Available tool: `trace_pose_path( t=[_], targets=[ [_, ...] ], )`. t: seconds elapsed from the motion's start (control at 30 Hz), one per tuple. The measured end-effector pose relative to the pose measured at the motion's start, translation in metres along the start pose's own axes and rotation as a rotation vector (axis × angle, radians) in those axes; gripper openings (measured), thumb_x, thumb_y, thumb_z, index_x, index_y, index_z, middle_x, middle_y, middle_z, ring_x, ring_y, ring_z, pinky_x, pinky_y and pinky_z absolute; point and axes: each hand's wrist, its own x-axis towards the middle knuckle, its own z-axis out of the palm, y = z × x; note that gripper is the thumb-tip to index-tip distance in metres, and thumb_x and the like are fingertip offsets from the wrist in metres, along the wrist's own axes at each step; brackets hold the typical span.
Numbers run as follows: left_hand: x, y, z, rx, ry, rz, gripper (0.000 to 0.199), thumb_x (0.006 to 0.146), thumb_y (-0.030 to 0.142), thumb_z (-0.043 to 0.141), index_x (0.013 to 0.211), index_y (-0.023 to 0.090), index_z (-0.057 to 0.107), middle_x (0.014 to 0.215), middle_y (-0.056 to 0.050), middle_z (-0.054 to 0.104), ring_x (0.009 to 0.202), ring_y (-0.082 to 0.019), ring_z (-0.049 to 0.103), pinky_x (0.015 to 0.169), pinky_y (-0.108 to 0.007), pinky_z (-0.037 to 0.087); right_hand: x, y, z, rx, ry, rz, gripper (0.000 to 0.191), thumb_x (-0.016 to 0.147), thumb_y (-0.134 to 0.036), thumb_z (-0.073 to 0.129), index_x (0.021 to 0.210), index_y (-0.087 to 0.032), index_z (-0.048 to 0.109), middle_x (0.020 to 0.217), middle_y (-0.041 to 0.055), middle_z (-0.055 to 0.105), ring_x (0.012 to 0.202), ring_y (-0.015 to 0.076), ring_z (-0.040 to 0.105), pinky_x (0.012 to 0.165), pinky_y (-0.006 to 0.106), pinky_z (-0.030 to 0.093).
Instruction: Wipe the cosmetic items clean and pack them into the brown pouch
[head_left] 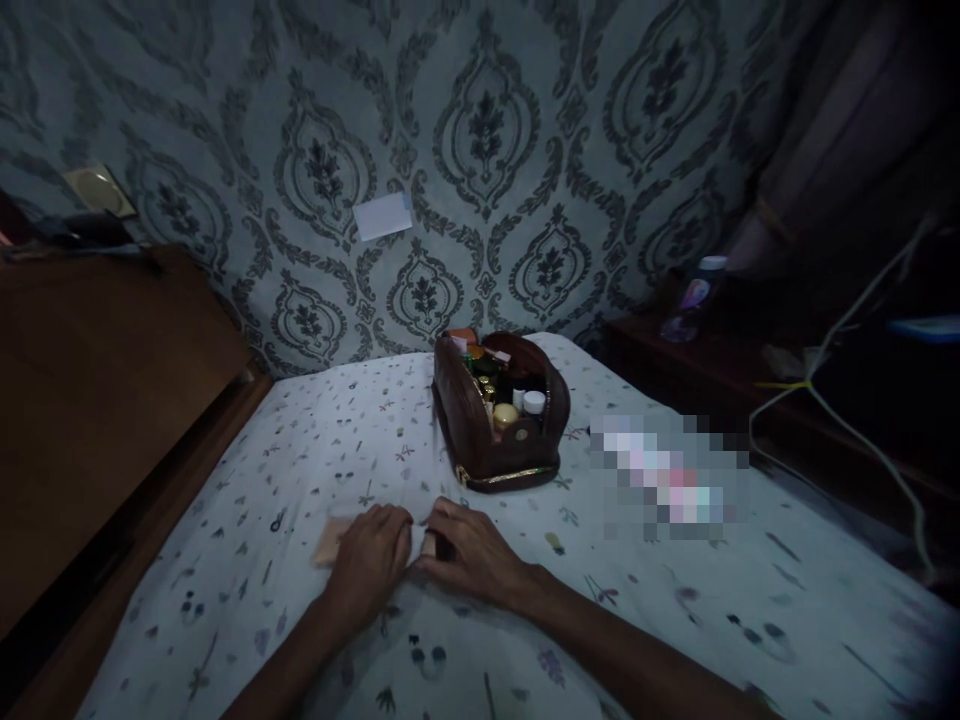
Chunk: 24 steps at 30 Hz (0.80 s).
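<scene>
A flat beige piece [330, 541] lies low over the sheet, with my left hand [373, 548] closed over its right part. The hand hides the rest of it, so its kind is unclear. Just to the right, my right hand [480, 552] is closed, thumb and fingers around a small pale object [429, 546] with a dark area beside it. The two hands are close together, fingertips nearly meeting. Beyond them stands a brown leather-look toiletry bag [499, 430], unzipped, holding several small bottles and jars, among them a white-capped one [534, 403].
The patterned sheet [247, 560] covers the bed. A blurred-out item [664, 475] lies to the right. A brown wooden panel [112, 400] borders the left. At the right, a bottle [694, 300] stands on a dark ledge, with a pale cord [862, 455] hanging nearby.
</scene>
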Motion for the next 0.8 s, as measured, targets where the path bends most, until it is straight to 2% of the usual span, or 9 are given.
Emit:
trace_pose_path(
  t=[0.1,0.23,0.4,0.53,0.7,0.8],
  targets=[
    [-0.008,-0.013,-0.002,0.036,0.018,-0.054,0.032,0.096,0.022,0.032,0.089,0.020,0.062,0.085,-0.006,0.068,0.081,-0.021,0.062,0.077,-0.035,0.047,0.000,-0.002,-0.003,0.008,-0.040,0.031,0.027,0.084,-0.044,0.066,0.093,-0.019,0.068,0.094,0.0050,0.063,0.087,0.0203,0.061,0.076,0.030,0.047],
    [-0.019,-0.038,-0.007,0.077,0.013,-0.161,0.035,0.096,0.026,0.030,0.089,0.020,0.063,0.087,-0.007,0.068,0.083,-0.023,0.063,0.076,-0.036,0.047,-0.001,0.001,0.000,0.033,-0.044,0.018,0.028,0.080,-0.034,0.071,0.102,-0.019,0.068,0.099,0.0054,0.066,0.091,0.0207,0.062,0.079,0.029,0.047],
    [-0.035,-0.066,-0.018,0.123,-0.007,-0.321,0.038,0.096,0.033,0.027,0.079,0.022,0.059,0.081,-0.006,0.069,0.077,-0.022,0.065,0.070,-0.032,0.045,-0.002,0.003,0.001,0.091,-0.019,-0.019,0.032,0.078,-0.030,0.072,0.107,-0.019,0.066,0.102,0.0059,0.068,0.089,0.0201,0.063,0.078,0.028,0.046],
    [-0.042,-0.081,-0.019,0.066,-0.008,-0.481,0.039,0.096,0.038,0.026,0.073,0.023,0.054,0.067,-0.003,0.067,0.066,-0.021,0.065,0.059,-0.027,0.040,-0.003,0.001,-0.001,0.119,-0.036,0.024,0.030,0.076,-0.025,0.072,0.105,-0.019,0.068,0.101,0.0054,0.069,0.089,0.0203,0.063,0.079,0.028,0.046],
    [-0.031,-0.092,-0.018,-0.117,0.090,-0.471,0.046,0.092,0.053,0.030,0.065,0.022,0.050,0.061,-0.001,0.064,0.061,-0.018,0.060,0.060,-0.024,0.041,-0.002,0.001,-0.003,0.159,-0.022,0.056,0.041,0.074,-0.030,0.075,0.113,-0.020,0.067,0.106,0.0064,0.067,0.096,0.0215,0.063,0.085,0.030,0.047],
    [-0.019,-0.095,-0.019,-0.209,0.159,-0.471,0.049,0.089,0.059,0.034,0.062,0.021,0.047,0.057,0.002,0.055,0.058,-0.015,0.053,0.056,-0.023,0.039,-0.001,0.000,-0.005,0.183,-0.022,0.053,0.029,0.078,-0.030,0.072,0.105,-0.019,0.072,0.098,0.0054,0.067,0.089,0.0196,0.063,0.080,0.028,0.047]
  ],
)
